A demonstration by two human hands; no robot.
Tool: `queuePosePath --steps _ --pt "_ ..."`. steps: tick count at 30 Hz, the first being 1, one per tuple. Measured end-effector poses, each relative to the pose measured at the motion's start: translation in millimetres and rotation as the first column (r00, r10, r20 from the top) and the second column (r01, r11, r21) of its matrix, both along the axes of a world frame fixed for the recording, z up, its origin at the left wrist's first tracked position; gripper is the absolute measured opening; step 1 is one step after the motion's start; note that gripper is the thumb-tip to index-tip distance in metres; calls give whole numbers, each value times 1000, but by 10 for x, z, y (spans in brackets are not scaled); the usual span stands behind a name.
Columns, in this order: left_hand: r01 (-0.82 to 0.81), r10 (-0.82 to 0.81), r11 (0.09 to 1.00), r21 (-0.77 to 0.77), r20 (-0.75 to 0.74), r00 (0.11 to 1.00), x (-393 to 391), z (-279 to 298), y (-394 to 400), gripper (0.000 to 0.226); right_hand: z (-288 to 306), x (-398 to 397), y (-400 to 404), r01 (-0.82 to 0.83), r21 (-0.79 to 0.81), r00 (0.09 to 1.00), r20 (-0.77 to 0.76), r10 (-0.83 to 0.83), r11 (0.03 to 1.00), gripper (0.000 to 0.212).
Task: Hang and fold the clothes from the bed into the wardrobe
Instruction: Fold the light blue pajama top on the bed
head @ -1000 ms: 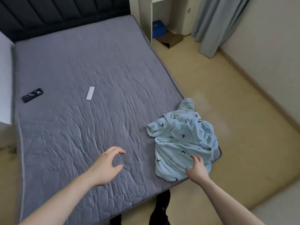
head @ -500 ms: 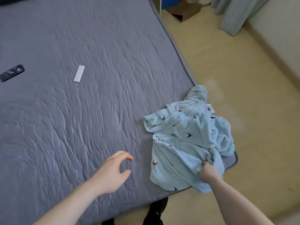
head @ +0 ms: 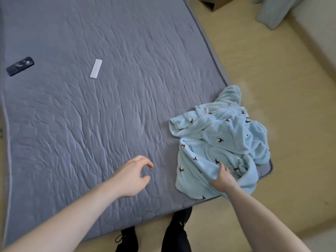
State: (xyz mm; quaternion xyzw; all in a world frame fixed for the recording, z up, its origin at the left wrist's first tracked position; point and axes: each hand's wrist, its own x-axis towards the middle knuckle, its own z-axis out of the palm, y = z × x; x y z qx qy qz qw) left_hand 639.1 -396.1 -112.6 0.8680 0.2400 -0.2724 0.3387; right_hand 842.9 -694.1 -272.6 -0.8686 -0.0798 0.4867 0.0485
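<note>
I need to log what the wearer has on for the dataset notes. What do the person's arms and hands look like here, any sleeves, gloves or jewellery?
Both arms are bare as far up as the view shows, with no sleeve in view. The left hand and the right hand wear no gloves, and no ring, watch or bracelet shows on the fingers or wrists. No markings are visible on either forearm.

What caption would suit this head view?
Right hand gripping crumpled blue garment at grey bed corner; left hand hovers empty.
</note>
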Motion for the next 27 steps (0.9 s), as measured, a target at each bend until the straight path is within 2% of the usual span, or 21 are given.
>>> queuePosePath --steps 1,2,5,7,8,11,14,18,21,25,27 --pt "2 -2 1000 -6 9 1000 3 -102 3 31 -152 -75 4 31 -30 999 -19 -32 999 109" --pt "3 -3 1000 -12 19 1000 -1 -188 -2 30 -284 -153 -2 44 -64 999 -14 -45 997 103" --pt "2 -1 1000 -27 18 1000 -100 -320 -22 29 -428 -405 -14 -37 -143 997 64 46 989 37" --pt "12 -12 999 -33 -9 1000 -258 -309 1 30 -313 -657 40 -39 -100 999 33 42 994 11" --pt "14 -15 999 -35 -30 999 -360 -271 19 31 -181 -799 97 2 -35 1000 6 -2 999 7" --pt "-10 7 999 -34 -75 997 -732 -40 91 32 513 -1287 393 138 216 990 -23 -136 967 24" --pt "-32 28 999 -32 -103 994 -1118 306 191 34 1496 -1691 679 166 445 986 -89 -141 880 25" --pt "-70 69 997 -17 -74 995 -1532 849 351 46 2766 -1972 920 217 630 975 -170 -140 745 25" --pt "-59 58 998 -36 -19 998 -1815 1257 444 64 3604 -2243 1136 213 735 977 -170 -129 643 25" --pt "47 -20 988 -144 187 982 -2150 1685 530 95 4356 -2615 1449 81 858 996 -51 -73 507 26" --pt "99 -72 990 -101 244 967 -2289 1821 591 84 4607 -2755 1579 -29 887 999 43 -19 461 27"
